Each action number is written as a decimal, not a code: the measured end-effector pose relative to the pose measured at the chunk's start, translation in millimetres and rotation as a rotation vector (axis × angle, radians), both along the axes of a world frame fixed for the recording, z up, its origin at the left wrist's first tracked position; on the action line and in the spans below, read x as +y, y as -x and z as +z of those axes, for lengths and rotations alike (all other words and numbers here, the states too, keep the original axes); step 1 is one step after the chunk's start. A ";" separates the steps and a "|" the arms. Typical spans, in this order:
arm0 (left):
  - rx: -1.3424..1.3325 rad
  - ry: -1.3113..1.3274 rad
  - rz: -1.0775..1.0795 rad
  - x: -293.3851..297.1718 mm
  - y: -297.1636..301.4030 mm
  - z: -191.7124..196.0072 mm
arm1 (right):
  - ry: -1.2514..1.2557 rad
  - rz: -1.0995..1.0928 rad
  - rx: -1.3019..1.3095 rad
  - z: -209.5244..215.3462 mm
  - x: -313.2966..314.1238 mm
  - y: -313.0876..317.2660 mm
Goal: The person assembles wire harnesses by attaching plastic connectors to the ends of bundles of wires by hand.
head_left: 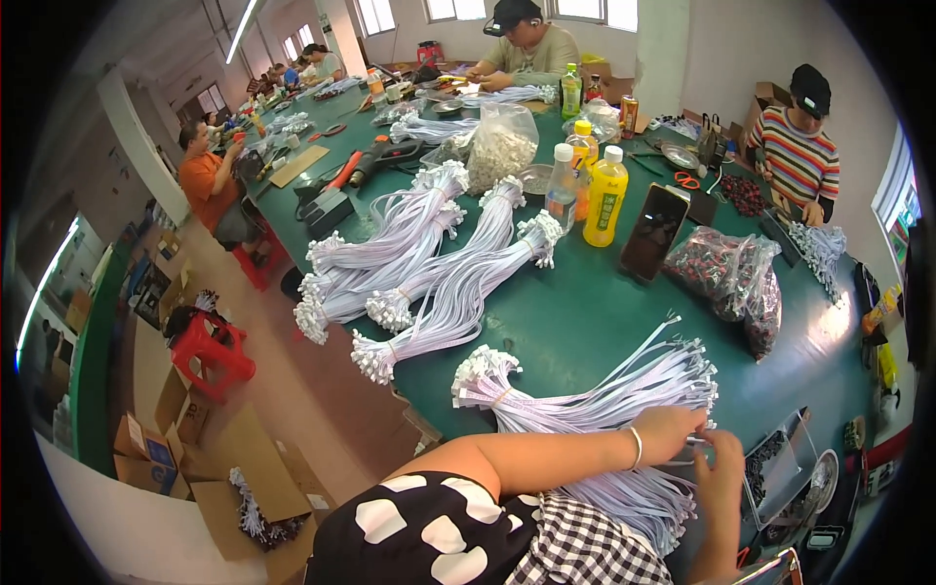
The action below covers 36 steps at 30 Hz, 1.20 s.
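My left hand (pixel 671 435), with a white bangle at the wrist, reaches across a bundle of white flat cables (pixel 575 408). Its fingers are closed on a white cable end at the bundle's right side. Close against it, my right hand (pixel 720 462) has its fingers bent together by the same cable end; what they pinch is too small to make out. The bundle is tied near its left end, where white connectors cluster, and its loose ends fan out to the right. More white cables (pixel 634 502) spread below my left forearm, partly hidden by it and by the checked cloth.
Tied cable bundles (pixel 429 268) lie further left on the green table (pixel 546 312). Beyond are drink bottles (pixel 606 195), a propped phone (pixel 654 232) and a bag of dark small parts (pixel 726 278). A clear bin (pixel 780 468) stands right of my hands. Co-workers sit around the table.
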<state>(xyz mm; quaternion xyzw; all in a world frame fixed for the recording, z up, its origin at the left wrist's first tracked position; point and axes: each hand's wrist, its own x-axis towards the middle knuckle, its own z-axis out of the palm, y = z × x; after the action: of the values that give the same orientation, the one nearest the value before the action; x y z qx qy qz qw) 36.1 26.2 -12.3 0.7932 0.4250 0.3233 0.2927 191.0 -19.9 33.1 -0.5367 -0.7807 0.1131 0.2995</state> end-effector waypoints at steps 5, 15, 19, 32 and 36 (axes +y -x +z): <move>0.255 -0.133 -0.144 -8.8 2.7 3.9 | -0.073 -0.218 -0.387 36.6 16.3 -68.1; 0.135 -0.145 -0.187 -4.5 28.9 32.1 | 0.301 0.005 -0.681 -13.4 64.4 -133.5; 0.236 -0.063 -0.318 -11.9 12.5 33.1 | 0.418 -0.196 -0.555 9.7 50.8 -123.9; 0.432 -0.295 -0.414 -18.7 -23.3 20.5 | 0.246 -0.180 -0.597 19.6 27.1 -128.9; -0.011 0.129 -0.305 -21.8 -10.6 46.0 | 0.147 -0.247 -0.491 22.8 21.5 -130.5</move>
<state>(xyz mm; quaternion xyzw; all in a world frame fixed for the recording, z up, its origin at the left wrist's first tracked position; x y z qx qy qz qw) 46.7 4.3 33.7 0.8264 0.3180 0.2514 0.3909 321.5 1.6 55.9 -0.6595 -0.7481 -0.0014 0.0735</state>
